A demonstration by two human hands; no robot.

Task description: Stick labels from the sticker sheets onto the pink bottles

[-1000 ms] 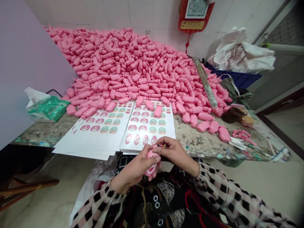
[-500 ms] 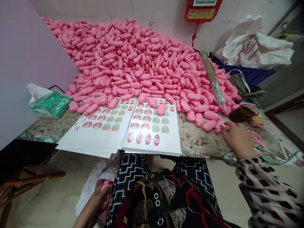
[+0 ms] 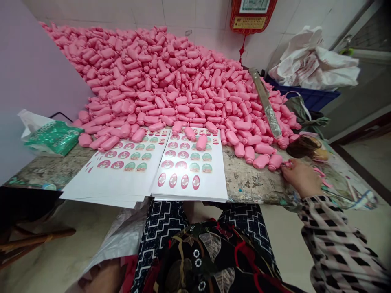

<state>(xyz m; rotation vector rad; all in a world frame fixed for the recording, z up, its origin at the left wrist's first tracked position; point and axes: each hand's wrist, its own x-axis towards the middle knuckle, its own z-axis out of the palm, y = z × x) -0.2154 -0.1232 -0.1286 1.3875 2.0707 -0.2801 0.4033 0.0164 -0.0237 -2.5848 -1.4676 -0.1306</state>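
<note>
Okay, my right hand (image 3: 301, 178) has moved to the right of the paint-stained table (image 3: 253, 183), fingers nearly pinched shut beside a pink plastic bottle (image 3: 275, 162), hold unclear; left hand (image 3: 102, 278) low near left, state unclear.

Head-worn view — faces forward and down; right hand (image 3: 301, 178) close below.

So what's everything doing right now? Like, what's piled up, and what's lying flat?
Right hand: low on the table, beside the nearest bottle.
Left hand: at the bottom edge, barely in view.
Pink plastic bottles: heaped in a big pile against the wall.
Single pink bottle: lying on the sheets.
Sticker sheets: stacked flat in two piles, stickers still on.
White plastic bag: crumpled on a blue crate.
</note>
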